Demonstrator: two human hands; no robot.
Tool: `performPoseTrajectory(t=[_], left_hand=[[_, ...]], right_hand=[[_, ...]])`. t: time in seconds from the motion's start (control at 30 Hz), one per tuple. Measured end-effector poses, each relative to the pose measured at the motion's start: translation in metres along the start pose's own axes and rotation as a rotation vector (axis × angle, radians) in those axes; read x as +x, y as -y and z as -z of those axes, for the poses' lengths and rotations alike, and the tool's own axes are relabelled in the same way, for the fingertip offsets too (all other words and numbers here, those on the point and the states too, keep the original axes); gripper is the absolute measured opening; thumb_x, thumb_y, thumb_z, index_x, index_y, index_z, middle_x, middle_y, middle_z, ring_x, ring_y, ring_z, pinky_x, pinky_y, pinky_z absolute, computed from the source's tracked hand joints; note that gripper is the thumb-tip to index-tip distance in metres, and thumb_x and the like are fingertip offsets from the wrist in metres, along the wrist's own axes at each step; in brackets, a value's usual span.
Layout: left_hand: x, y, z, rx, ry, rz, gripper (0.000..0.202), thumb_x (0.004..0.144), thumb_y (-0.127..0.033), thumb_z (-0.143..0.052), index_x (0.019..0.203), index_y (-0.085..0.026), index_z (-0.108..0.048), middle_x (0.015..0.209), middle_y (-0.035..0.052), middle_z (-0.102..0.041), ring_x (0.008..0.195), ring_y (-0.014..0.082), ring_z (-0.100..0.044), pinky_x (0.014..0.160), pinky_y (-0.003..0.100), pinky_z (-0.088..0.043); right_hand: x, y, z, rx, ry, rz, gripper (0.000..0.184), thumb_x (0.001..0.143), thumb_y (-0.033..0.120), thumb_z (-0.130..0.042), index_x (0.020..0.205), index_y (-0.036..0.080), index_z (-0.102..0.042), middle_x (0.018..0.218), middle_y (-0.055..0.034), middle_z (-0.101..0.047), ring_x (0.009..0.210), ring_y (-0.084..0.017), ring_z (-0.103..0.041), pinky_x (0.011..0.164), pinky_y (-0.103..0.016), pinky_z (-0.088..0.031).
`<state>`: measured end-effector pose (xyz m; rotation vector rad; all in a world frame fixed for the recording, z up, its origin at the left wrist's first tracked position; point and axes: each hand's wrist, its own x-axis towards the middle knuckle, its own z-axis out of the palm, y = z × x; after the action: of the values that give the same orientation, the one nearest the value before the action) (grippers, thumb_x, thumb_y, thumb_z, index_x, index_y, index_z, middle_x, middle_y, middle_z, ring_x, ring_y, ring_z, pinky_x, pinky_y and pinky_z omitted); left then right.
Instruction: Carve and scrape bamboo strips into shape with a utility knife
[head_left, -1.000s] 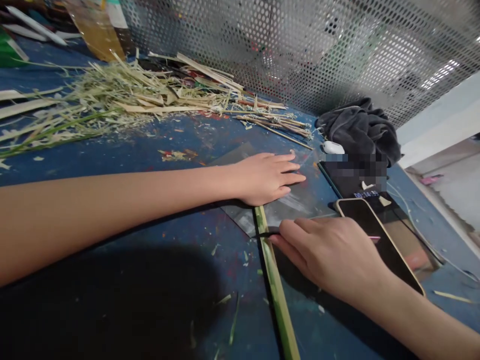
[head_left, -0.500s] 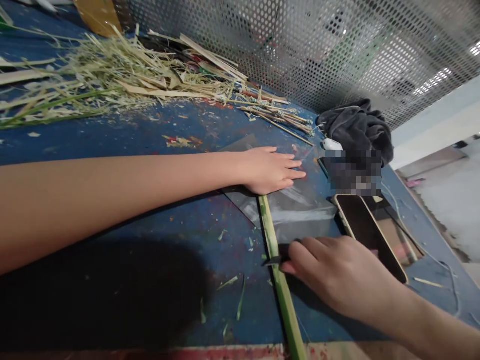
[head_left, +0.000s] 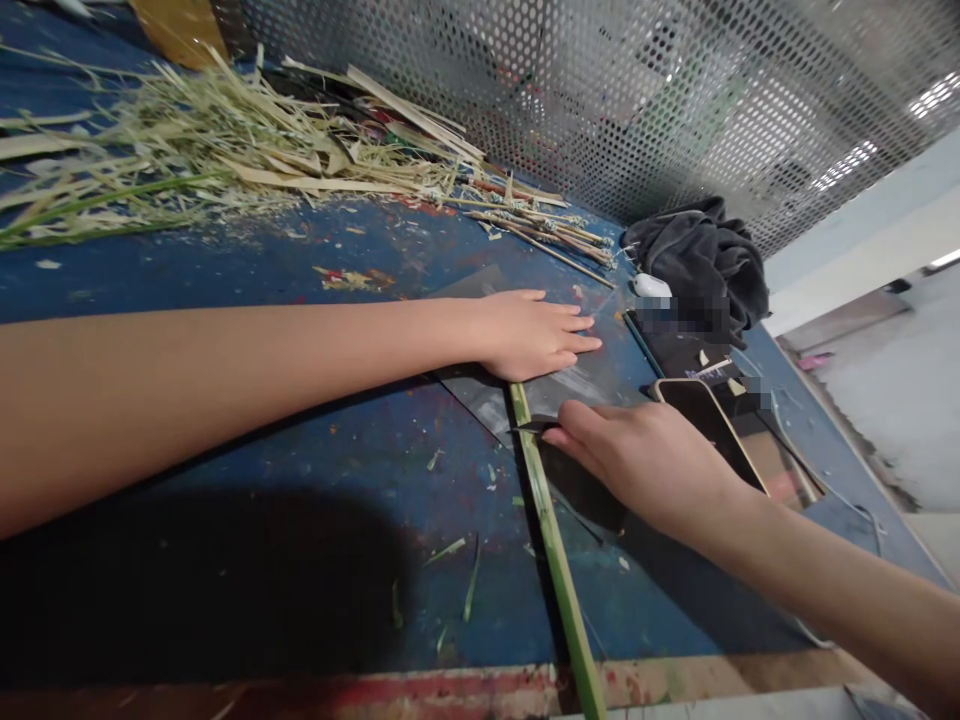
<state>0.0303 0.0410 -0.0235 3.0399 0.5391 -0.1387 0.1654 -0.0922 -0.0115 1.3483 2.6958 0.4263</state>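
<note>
A long green bamboo strip (head_left: 551, 540) lies on the blue paint-stained table (head_left: 247, 440), running from the near edge up under my left hand. My left hand (head_left: 536, 335) lies flat, fingers stretched out, pressing the strip's far end onto a grey sheet (head_left: 592, 385). My right hand (head_left: 645, 465) is closed on a small dark blade (head_left: 534, 427), whose tip rests across the strip just below my left hand.
A heap of bamboo shavings and slats (head_left: 225, 150) fills the far left. Thin bound sticks (head_left: 551, 235) lie before the perforated metal wall (head_left: 600, 90). A dark cloth (head_left: 697, 260), a white earbud case (head_left: 651, 286) and a phone (head_left: 712, 420) sit at right. The table's edge (head_left: 450, 690) is near.
My right hand drew the blade down the strip toward me, then returned it up close to my left hand. The left hand stayed pressed on the strip.
</note>
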Motion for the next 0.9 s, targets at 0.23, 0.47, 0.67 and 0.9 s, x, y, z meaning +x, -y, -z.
performPoseTrajectory(t=[0.23, 0.47, 0.67, 0.9], left_hand=[[0.0, 0.001, 0.002, -0.062, -0.003, -0.01, 0.053, 0.093, -0.036, -0.023, 0.145, -0.027, -0.026, 0.153, -0.0016, -0.019, 0.142, 0.0195, -0.017, 0.114, 0.046, -0.017], [0.001, 0.001, 0.003, -0.069, 0.02, -0.001, 0.052, 0.093, -0.036, -0.024, 0.145, -0.028, -0.023, 0.154, -0.0026, -0.017, 0.142, 0.0183, -0.014, 0.115, 0.046, -0.016], [0.001, 0.001, 0.003, -0.134, 0.004, 0.002, 0.052, 0.092, -0.034, -0.029, 0.144, -0.031, -0.028, 0.153, -0.0042, -0.021, 0.142, 0.021, -0.017, 0.115, 0.045, -0.014], [0.003, 0.004, 0.0, -0.109, 0.003, -0.001, 0.052, 0.093, -0.036, -0.026, 0.145, -0.03, -0.025, 0.154, -0.0047, -0.018, 0.142, 0.0208, -0.015, 0.115, 0.045, -0.013]], right_hand=[[-0.003, 0.0, -0.002, 0.057, -0.035, 0.04, 0.049, 0.101, 0.039, -0.017, 0.072, 0.018, -0.05, 0.047, 0.0013, -0.054, 0.038, -0.013, -0.048, 0.043, -0.028, -0.016], [-0.012, 0.003, -0.002, 0.03, -0.024, 0.082, 0.044, 0.101, 0.036, -0.022, 0.07, 0.019, -0.048, 0.048, 0.0027, -0.051, 0.038, -0.012, -0.045, 0.044, -0.029, -0.015], [-0.027, 0.009, -0.001, 0.058, -0.006, 0.086, 0.037, 0.1, 0.035, -0.028, 0.07, 0.022, -0.044, 0.052, 0.0033, -0.05, 0.042, -0.013, -0.046, 0.045, -0.031, -0.017], [-0.049, 0.025, 0.011, 0.106, -0.017, 0.13, 0.033, 0.1, 0.029, -0.027, 0.071, 0.023, -0.041, 0.054, 0.0032, -0.05, 0.042, -0.012, -0.044, 0.045, -0.031, -0.02]])
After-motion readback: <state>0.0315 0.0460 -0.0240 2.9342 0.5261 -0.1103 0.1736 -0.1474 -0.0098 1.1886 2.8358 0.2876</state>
